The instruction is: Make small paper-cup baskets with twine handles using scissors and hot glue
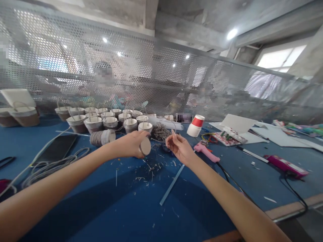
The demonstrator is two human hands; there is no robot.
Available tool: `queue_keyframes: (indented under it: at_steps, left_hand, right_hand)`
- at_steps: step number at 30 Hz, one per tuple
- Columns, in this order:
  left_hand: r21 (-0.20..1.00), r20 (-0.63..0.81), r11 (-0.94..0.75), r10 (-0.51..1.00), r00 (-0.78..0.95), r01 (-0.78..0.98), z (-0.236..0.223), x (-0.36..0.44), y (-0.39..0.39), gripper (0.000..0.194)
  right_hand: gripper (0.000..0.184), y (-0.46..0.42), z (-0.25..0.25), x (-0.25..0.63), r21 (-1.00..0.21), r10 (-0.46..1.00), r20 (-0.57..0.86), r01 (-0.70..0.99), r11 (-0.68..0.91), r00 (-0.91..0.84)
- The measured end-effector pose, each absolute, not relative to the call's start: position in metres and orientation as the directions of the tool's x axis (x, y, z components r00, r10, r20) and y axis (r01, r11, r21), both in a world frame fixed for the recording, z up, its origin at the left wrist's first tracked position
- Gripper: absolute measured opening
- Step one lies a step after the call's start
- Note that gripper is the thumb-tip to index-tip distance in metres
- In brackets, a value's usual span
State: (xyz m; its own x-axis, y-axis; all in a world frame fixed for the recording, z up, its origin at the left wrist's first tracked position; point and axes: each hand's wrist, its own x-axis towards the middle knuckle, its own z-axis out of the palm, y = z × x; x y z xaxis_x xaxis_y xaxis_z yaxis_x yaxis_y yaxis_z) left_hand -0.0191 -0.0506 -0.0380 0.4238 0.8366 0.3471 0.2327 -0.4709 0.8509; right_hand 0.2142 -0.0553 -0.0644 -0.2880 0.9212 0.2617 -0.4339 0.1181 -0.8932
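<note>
My left hand point(135, 144) is wrapped round a small cup point(145, 146), which lies on its side with its round, tan base facing me. To the right, my right hand point(179, 145) is raised with thumb and fingertips pinched; whatever may be between them is too small to make out. Behind the hands lies a tangled heap of grey-brown cord point(161, 131). A pink glue gun point(207, 153) rests beside my right hand, with a clear glue stick point(173, 185) lying on the blue table point(121, 211) below it.
Several small handled cups point(94, 124) stand in rows at the back left. Near them are a cord-wrapped roll point(102, 137), a dark phone-like slab point(55, 148) and loose cord point(58, 164). Stacked paper cups point(195, 126), white sheets point(280, 136) and a magenta device point(286, 165) sit rightward.
</note>
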Motion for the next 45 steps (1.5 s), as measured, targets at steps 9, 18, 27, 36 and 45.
queue_keyframes:
  at_steps: [9,18,27,36,45]
  left_hand:
    - [0.672,0.465,-0.638,0.759,0.456,0.377,-0.042,-0.024,-0.034,0.067]
    - [0.646,0.460,-0.652,0.747,0.479,0.396,-0.021,-0.023,-0.050,0.086]
    - [0.627,0.407,-0.693,0.681,0.609,0.356,-0.027,-0.023,-0.046,0.067]
    - [0.583,0.371,-0.692,0.692,0.619,0.424,-0.050,-0.023,-0.039,0.105]
    - [0.355,0.248,-0.784,0.604,0.757,0.509,-0.038,-0.028,-0.037,0.073]
  right_hand:
    - [0.025,-0.056,-0.071,0.211,-0.932,0.915,0.324,-0.250,0.264,-0.240]
    - [0.028,-0.058,-0.079,0.206,-0.952,0.911,0.305,-0.086,0.292,-0.276]
    - [0.030,-0.055,-0.084,0.205,-0.961,0.925,0.264,0.005,0.276,-0.272]
    - [0.036,-0.054,-0.087,0.205,-0.959,0.933,0.209,0.126,0.254,-0.293]
    - [0.042,-0.053,-0.089,0.207,-0.930,0.899,0.200,0.213,0.299,-0.389]
